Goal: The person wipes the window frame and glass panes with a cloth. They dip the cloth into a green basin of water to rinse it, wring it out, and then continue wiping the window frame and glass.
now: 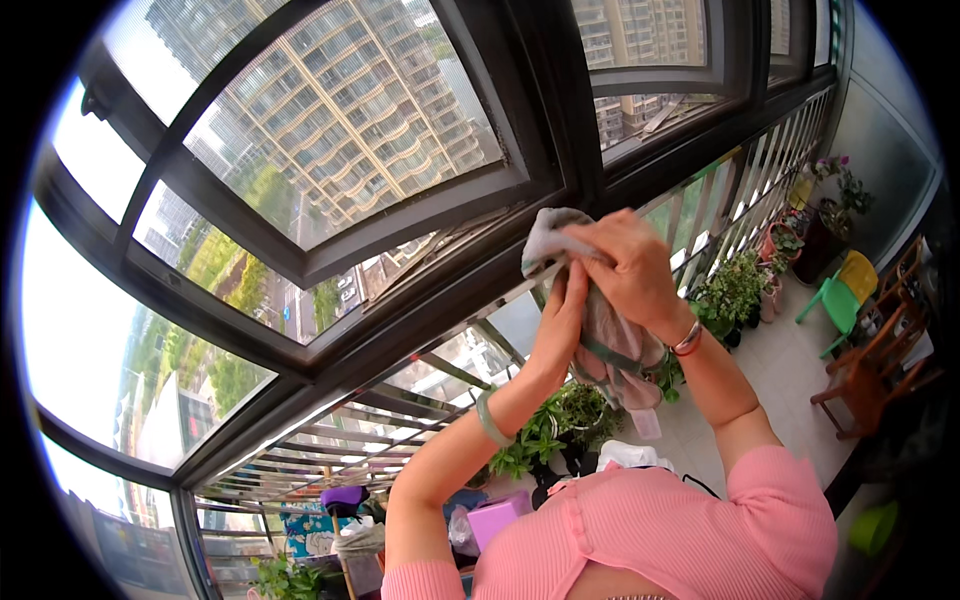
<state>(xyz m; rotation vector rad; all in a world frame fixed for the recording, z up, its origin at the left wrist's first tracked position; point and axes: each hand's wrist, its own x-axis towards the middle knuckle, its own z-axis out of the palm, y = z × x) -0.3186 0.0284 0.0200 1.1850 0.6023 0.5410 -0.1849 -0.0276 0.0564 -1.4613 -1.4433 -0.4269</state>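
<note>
Quick headcount on the balcony

Two hands up, left hand (562, 318) and right hand (628, 268), on one grey cloth (608, 340). One bracelet per wrist, so two. One green plastic chair (838, 302), one yellow one (858, 272), one wooden chair (872, 368), plus several potted plants, too bunched to count.

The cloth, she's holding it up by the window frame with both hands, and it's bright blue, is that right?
Not quite. The cloth is greyish pink with a green edge, not bright blue, as the head view shows. The rest holds: the left hand and the right hand both grip it, raised by the dark window frame.
</note>
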